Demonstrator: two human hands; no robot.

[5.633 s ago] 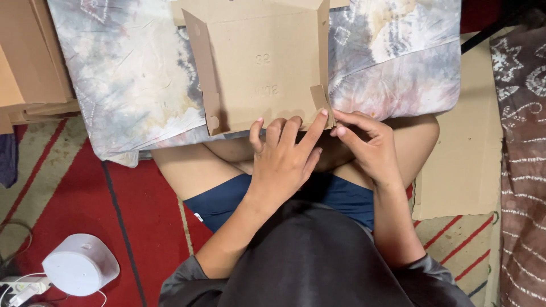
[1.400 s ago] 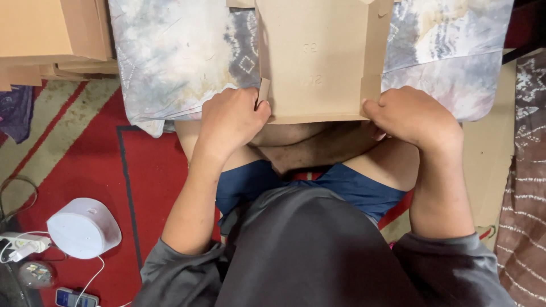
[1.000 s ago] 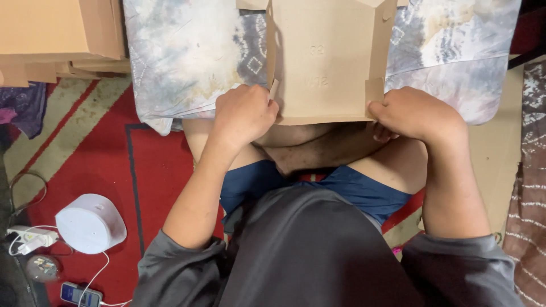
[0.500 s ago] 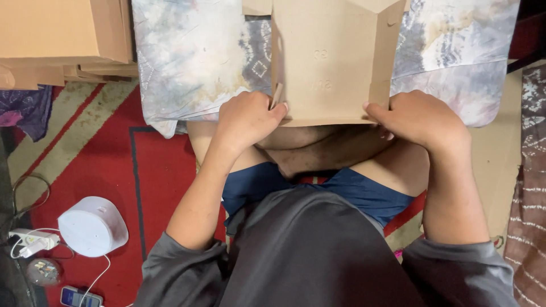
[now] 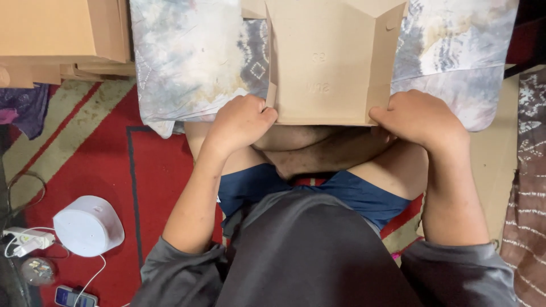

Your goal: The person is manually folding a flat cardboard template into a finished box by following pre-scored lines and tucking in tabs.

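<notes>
Seated cross-legged on a red patterned rug (image 5: 85,165). At far left a white round device (image 5: 88,225) with its cable and a phone (image 5: 75,296); stacked flat cardboard (image 5: 62,34) at top left.

Left hand (image 5: 240,122): fingers curled together into a loose fist, clamped on the near left corner of the cardboard box blank (image 5: 330,62), thumb pressing the narrow side flap at its lower end. Wrist straight, forearm running down and left to a bent elbow, grey sleeve pushed up.

The blank lies flat on a tie-dyed cushion (image 5: 187,62) just past the knees, both side flaps partly raised, near edge overhanging the shins.

Right hand (image 5: 418,116): fingers bunched, gripping the near right corner and its flap; fingertips are hidden under the knuckles. Forearm nearly vertical in frame, elbow tucked.

Judgement on doing it well: both flaps should be creased along the scored lines with even pressure from both sides, thumbs kept on the fold and not the panel, so the base stays flat on the cushion and the walls rise square.
</notes>
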